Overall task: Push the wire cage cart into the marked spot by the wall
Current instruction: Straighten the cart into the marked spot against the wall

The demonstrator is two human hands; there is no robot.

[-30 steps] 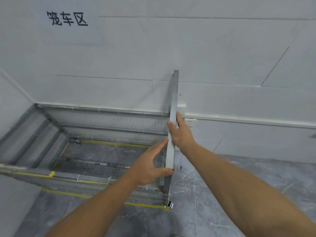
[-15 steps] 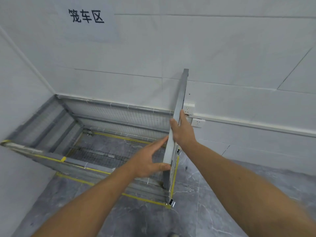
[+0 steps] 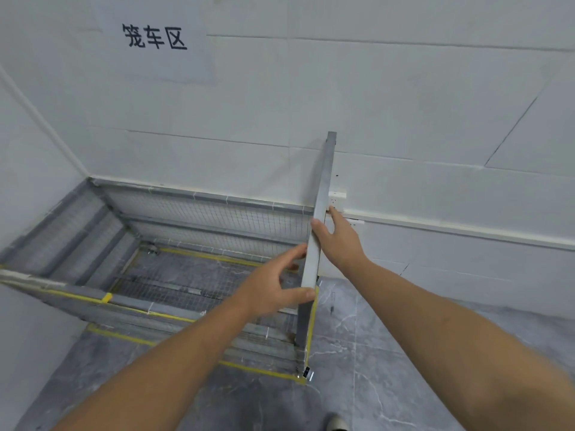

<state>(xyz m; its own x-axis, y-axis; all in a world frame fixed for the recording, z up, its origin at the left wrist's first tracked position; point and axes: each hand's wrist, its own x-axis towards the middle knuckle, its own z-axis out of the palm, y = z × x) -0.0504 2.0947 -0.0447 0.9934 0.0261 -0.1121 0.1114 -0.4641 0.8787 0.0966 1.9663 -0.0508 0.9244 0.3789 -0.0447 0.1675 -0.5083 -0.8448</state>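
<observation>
Head view. My left hand (image 3: 273,287) is loosely curled on the upright grey side panel (image 3: 317,241) of the wire cage cart (image 3: 199,244): thumb on the near edge, fingers (image 3: 291,255) spread along the inner face, not a full clamp. My right hand (image 3: 337,237) lies open and flat on the panel's outer face, thumb hooked over the edge, higher up the panel than the left. Cart sits in the corner, back mesh against the wall (image 3: 404,119), base inside the yellow floor tape (image 3: 258,370). Paper sign (image 3: 155,38) on the wall above the cart reads "笼车区". White outlet (image 3: 337,199) on the wall just right of the panel.
</observation>
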